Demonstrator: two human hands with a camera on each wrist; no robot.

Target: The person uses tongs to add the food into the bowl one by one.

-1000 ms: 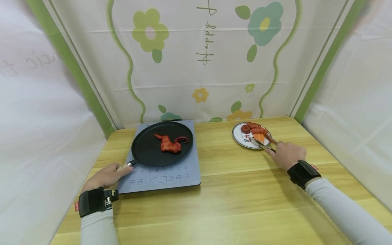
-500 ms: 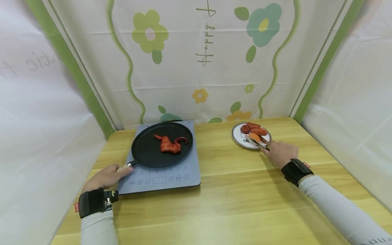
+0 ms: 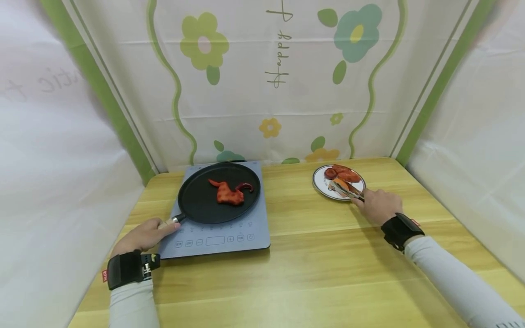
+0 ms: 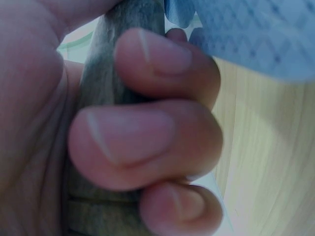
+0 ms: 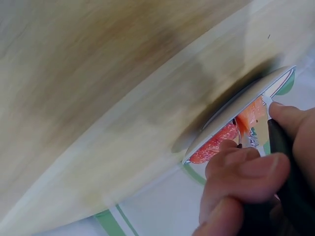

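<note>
My left hand (image 3: 141,234) grips the wooden handle (image 4: 106,64) of a black flat pan (image 3: 198,202); its curled fingers wrap the handle in the left wrist view. In the pan lie a reddish chicken wing (image 3: 229,195) and a curled dark-red piece (image 3: 246,186). My right hand (image 3: 382,207) holds metal tongs (image 3: 346,191) with black handles (image 5: 283,157). The tong tips are around or against an orange piece (image 3: 341,183) on a white plate (image 3: 319,187); whether they clamp it is unclear. Several reddish food pieces (image 3: 346,175) lie on the plate's far side.
Under the pan is a grey induction cooker (image 3: 262,228) with a flat button panel. Both cooker and plate stand on a wooden table (image 3: 295,264). A flower-printed cloth (image 3: 242,95) hangs behind, with white cloth at both sides.
My right hand has shifted slightly left with the tongs, and the orange piece has moved left on the plate. My left hand and the pan stay in place.
</note>
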